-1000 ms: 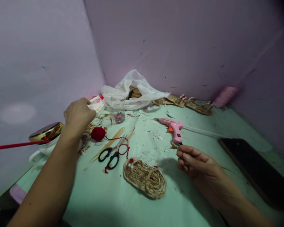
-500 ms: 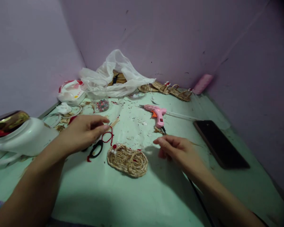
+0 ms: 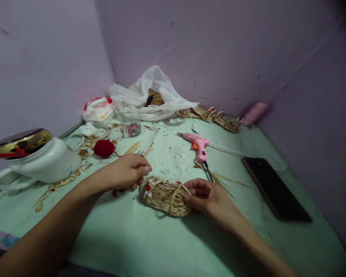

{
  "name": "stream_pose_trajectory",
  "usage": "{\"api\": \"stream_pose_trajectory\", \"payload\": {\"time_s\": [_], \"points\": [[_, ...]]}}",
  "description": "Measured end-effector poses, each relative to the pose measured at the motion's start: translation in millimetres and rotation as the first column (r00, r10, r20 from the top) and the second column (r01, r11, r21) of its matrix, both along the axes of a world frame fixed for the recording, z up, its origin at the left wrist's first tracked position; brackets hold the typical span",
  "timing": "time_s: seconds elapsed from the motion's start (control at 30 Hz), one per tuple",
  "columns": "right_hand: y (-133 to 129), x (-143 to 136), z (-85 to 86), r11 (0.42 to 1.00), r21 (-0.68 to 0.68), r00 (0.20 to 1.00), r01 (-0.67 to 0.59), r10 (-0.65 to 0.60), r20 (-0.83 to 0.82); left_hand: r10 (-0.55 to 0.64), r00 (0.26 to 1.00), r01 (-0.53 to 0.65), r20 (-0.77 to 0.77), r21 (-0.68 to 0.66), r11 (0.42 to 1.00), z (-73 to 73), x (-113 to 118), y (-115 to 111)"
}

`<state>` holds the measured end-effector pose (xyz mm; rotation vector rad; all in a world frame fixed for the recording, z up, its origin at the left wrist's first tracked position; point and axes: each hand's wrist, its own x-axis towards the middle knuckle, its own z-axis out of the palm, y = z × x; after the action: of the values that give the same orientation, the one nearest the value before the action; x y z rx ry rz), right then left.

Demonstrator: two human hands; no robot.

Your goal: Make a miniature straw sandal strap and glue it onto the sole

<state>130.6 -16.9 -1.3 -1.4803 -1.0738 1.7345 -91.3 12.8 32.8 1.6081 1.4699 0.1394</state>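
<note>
A small woven straw slipper (image 3: 164, 198) with a red bead and white beads at its left end lies on the green tabletop. My right hand (image 3: 206, 196) pinches its right end between thumb and fingers. Just off the slipper's left end is my left hand (image 3: 129, 171), its fingers curled and closed; what they hold, if anything, is hidden. Beneath that hand, the scissors are mostly covered, with the blade tips (image 3: 139, 152) showing beyond it. A ball of red yarn (image 3: 103, 148) sits behind my left wrist.
A pink glue gun (image 3: 200, 146) with a black cord lies behind my right hand. To the right is a dark phone (image 3: 276, 188). A white teapot (image 3: 52, 161) stands left. Farther back are a cup of beads (image 3: 132, 129), a plastic bag (image 3: 173, 102) and other straw slippers (image 3: 210, 115).
My right hand has moved left and closed on the slipper's right end. My left hand has come down and right, towards the slipper's left end. The view has shifted slightly.
</note>
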Motion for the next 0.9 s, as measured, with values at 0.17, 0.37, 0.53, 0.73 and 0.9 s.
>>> {"api": "stream_pose_trajectory", "payload": {"time_s": [0.17, 0.37, 0.53, 0.73, 0.9], "points": [[4.1, 8.3, -3.4, 0.992, -0.005, 0.99, 0.123, -0.123, -0.064, 0.056, 0.996, -0.053, 0.072, -0.042, 0.998, -4.8, 1.6, 3.3], [6.2, 9.1, -8.6, 0.976, -0.053, 0.963, 0.212, -0.218, -0.159, 0.096, 0.979, -0.1, 0.18, 0.015, 0.995, -10.3, 4.8, 8.6], [5.5, 7.6, -7.6, 0.982, -0.049, 0.976, 0.182, -0.186, -0.111, 0.189, 0.95, -0.208, 0.249, 0.05, 0.977, -6.7, 10.2, 8.7], [0.3, 17.9, -9.0, 0.963, 0.073, 0.913, -0.259, 0.22, 0.343, 0.176, 0.893, -0.306, 0.413, 0.274, 0.912, -7.9, 13.5, 7.8], [1.3, 24.8, -8.2, 0.882, 0.382, 0.871, -0.276, 0.062, 0.487, 0.044, 0.979, -0.094, 0.199, 0.248, 0.964, -9.5, 11.3, 2.1]]}}
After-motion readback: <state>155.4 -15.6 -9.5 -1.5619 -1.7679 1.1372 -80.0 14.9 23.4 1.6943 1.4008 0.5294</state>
